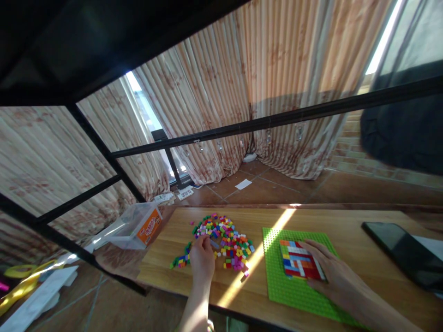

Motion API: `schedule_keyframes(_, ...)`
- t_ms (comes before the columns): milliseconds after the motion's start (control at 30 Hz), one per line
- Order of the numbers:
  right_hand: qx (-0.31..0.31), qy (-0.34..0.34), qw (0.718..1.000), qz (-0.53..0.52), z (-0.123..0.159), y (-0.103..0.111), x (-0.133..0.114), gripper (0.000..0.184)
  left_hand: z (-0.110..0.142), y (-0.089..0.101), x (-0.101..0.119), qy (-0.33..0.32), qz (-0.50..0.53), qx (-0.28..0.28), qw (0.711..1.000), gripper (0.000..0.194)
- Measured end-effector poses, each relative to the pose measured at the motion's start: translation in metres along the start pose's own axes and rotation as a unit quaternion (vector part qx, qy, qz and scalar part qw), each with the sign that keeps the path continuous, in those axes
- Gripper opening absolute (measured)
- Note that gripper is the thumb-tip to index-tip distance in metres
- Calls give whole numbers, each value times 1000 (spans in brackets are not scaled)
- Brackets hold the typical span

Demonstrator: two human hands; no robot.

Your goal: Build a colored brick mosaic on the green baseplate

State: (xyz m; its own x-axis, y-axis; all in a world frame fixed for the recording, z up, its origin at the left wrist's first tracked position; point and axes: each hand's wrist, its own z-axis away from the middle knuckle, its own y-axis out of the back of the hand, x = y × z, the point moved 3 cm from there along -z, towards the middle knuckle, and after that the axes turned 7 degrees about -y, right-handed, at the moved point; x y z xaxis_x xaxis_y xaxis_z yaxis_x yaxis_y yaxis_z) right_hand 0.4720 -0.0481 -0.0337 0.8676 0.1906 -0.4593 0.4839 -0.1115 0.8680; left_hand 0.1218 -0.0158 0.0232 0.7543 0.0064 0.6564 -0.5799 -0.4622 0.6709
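Over the heap of small toy bricks (223,230) on the table, my left hand (202,256) has its fingers closed in a pinch. A blue-grey toy brick (215,245) shows at its fingertips. My right hand (332,273) spans the right side of a flat multicoloured brick build (298,259), thumb at the near edge and fingers at the far edge. The build has red, white, blue, yellow and orange bricks. Beneath it lies a green studded baseplate (277,286). The right hand hides part of the build's right side.
A black tablet or phone (398,249) lies on the wooden table (249,216) at the right. A clear plastic box (129,230) with an orange label stands left of the table. Black metal bars (242,125) run beyond the table and down the left side. Patterned curtains (214,83) hang behind.
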Motion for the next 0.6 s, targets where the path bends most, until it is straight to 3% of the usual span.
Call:
schedule_keyframes(233,17,12,1000,1,1,-4,6,65,-3,-7,-13,45,66,-21,997,23)
schedule_keyframes(333,21,12,1000,-4,1,-5,9,64,-6,-5,-18,64,80,-3,995,25)
schedule_keyframes(433,18,11,1000,-11,0,-7,13,60,-7,9,-29,85,82,31,993,28)
schedule_keyframes(600,18,10,1000,-8,-3,-13,21,59,11,55,-58,119,50,66,989,27)
